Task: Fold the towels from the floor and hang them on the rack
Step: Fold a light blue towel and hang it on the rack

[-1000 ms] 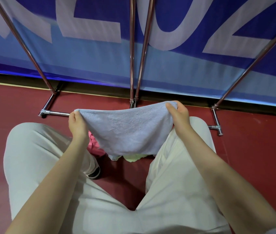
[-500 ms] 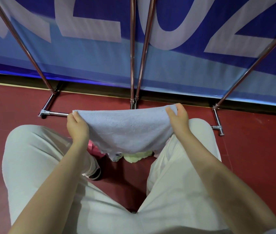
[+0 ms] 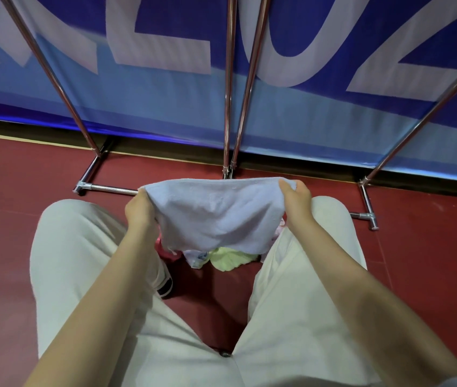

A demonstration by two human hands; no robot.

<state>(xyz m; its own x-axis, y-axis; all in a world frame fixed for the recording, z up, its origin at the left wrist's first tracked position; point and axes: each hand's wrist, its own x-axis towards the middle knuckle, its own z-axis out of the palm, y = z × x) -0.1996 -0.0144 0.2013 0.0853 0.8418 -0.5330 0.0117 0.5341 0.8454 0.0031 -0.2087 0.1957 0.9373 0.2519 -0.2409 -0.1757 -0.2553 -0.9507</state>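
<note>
Holding pale blue terry towel (image 3: pixel 216 216) above the knees, left hand (image 3: pixel 140 210) and right hand (image 3: pixel 295 201) pinching its top corners; unhung. More towels (image 3: pixel 230 256) heaped on red floor (image 3: pixel 12 196); visible chrome tube rack (image 3: pixel 228 88) bare.

A pale blue towel (image 3: pixel 216 216) of looped terry cloth, matt and nubbly, hangs soft and creased, a loose thread at its lower edge. Behind it, the rack (image 3: pixel 230 88) is polished metal tubing, glossy with bright highlights along each pole and at the clamped joints. The floor (image 3: pixel 431 261) is dark red, smooth, with a dull sheen and faint scuffs. The banner (image 3: pixel 165 101) looks like printed fabric or vinyl, faintly shiny. The trousers (image 3: pixel 82 261) are off-white woven cloth, matt. A yellow-green towel (image 3: pixel 228 259) on the floor shows the same fuzzy nap.
</note>
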